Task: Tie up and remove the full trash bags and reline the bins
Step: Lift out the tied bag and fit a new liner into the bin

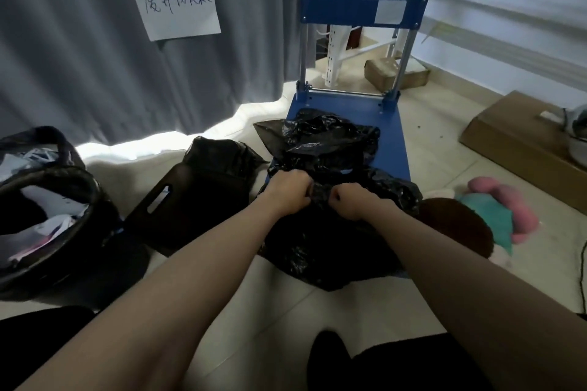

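From where I stand, the fingertips of both hands are buried in the gathered neck of the black trash bag (330,241), so any knot there is hidden. The round bin (47,216) runs off the left edge. The handwriting on the paper sign (174,5) is too smeared to read, and the plush toy (498,216) is blurred.

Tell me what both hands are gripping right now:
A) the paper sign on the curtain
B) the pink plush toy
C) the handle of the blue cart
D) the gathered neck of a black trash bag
D: the left hand and right hand both pinch the bunched top of the black trash bag at the near end of the blue cart.
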A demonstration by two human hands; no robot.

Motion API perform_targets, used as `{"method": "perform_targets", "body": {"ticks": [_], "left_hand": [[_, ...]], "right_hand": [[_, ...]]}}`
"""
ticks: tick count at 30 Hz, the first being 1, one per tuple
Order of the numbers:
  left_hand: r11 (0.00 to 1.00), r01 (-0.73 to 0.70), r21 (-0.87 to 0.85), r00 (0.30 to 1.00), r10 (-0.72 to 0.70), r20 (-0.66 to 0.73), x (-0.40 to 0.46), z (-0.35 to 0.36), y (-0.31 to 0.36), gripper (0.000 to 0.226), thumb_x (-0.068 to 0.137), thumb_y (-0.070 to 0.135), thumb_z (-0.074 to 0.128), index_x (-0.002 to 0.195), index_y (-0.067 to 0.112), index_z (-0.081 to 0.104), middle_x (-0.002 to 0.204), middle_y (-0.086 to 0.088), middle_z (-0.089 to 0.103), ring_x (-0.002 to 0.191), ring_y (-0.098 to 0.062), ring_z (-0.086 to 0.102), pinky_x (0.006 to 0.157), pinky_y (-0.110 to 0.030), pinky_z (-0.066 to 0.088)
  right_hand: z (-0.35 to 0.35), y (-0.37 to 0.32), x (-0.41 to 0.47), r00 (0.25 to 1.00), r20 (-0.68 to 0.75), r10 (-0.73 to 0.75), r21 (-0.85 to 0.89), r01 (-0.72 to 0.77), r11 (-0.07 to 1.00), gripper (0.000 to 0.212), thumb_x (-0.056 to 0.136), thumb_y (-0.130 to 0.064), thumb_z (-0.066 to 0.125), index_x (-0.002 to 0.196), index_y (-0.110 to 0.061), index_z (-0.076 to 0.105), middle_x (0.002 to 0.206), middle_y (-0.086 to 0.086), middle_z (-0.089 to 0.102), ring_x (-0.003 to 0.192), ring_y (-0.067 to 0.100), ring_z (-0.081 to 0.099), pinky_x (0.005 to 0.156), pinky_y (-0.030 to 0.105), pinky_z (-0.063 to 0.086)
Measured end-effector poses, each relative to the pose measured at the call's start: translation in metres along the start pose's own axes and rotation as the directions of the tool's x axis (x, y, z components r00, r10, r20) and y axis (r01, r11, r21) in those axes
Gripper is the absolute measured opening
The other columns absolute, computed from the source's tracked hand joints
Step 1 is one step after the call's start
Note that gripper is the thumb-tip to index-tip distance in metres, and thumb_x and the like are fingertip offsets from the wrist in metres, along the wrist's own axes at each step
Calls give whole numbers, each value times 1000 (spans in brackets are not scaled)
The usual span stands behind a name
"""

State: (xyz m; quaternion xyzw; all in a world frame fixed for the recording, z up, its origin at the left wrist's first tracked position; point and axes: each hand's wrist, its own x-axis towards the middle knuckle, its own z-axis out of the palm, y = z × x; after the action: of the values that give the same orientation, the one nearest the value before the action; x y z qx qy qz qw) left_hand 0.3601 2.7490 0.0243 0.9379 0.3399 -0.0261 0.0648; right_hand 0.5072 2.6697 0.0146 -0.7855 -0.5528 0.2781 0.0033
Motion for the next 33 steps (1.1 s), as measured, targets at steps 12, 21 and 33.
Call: {"method": "perform_targets", "body": {"ticks": [12, 21, 33], "left_hand": [[843, -105, -528, 873, -176, -455, -18, -166, 0, 2, 92, 12, 53, 90, 13, 52, 82, -7, 63, 82, -29, 61, 77, -40, 49], [628, -15, -778, 977, -157, -146, -91, -243, -49, 67, 96, 62, 31, 99, 8, 72, 100, -4, 73, 95, -20, 67, 90, -36, 52], [854, -103, -510, 878, -163, -451, -108, -212, -139, 31, 76, 6, 78, 103, 7, 65, 97, 4, 58, 74, -3, 55, 67, -14, 45]], "right_hand": [[-71, -59, -47, 869, -495, -2, 226, 130, 965, 27, 95, -24, 48, 116, -11, 61, 112, 18, 64, 101, 40, 60, 80, 40, 48], [-125, -149, -76, 816, -574, -75, 564, 460, 685, 26, 99, -20, 41, 112, -5, 56, 113, 19, 64, 106, 33, 59, 92, 41, 46], [-110, -223, -46, 849, -256, -463, 852, 424, 306, 22, 90, -30, 66, 106, -16, 73, 97, 13, 75, 87, 23, 72, 71, 31, 59]]}}
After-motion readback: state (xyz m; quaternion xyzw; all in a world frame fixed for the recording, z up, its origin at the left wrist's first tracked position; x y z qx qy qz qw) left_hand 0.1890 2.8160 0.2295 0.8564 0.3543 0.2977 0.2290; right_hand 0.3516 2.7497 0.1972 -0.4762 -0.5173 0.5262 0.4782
